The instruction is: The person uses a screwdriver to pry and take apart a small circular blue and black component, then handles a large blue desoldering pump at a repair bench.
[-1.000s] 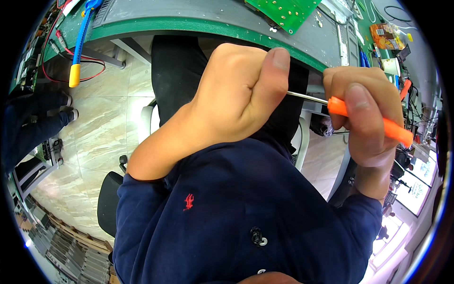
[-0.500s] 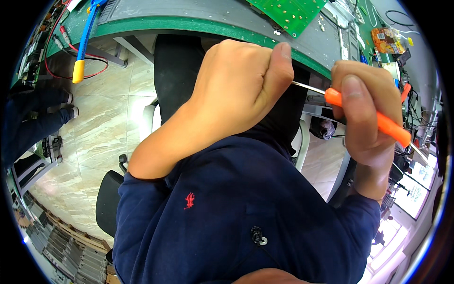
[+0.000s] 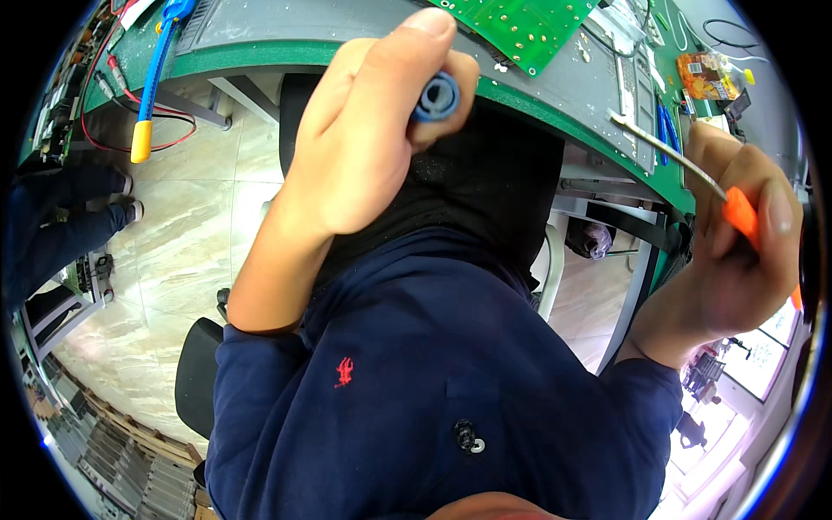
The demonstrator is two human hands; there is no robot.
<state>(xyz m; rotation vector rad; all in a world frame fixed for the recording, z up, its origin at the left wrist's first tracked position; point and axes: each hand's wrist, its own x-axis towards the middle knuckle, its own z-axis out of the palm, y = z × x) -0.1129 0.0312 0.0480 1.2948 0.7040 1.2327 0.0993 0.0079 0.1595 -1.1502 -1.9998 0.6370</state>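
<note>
My left hand [image 3: 364, 130], in the upper middle over my lap, is closed round a blue hollow tube [image 3: 438, 96]. The tube's round open end points at me, and most of its length is hidden in the fist. At the right, my right hand [image 3: 745, 234] grips an orange-handled tool [image 3: 742, 217]. From the handle a slim metal rod [image 3: 672, 152] with a small pale tip reaches up and left over the bench edge. The rod stands well apart from the tube. A green circuit board [image 3: 520, 30] lies on the bench beyond my left hand.
The bench [image 3: 260, 52] has a green edge and grey mat. A blue tool with a yellow end [image 3: 143, 139] juts over its left edge, near red and black leads [image 3: 113, 65]. Blue-handled tools [image 3: 667, 134] and an orange package [image 3: 706, 74] are at right. Another person's legs [image 3: 82, 208] show at left.
The metal rod no longer runs into my left fist. My right hand has moved right with the orange-handled tool. My left hand has moved up and turned, showing the blue tube's open end.
</note>
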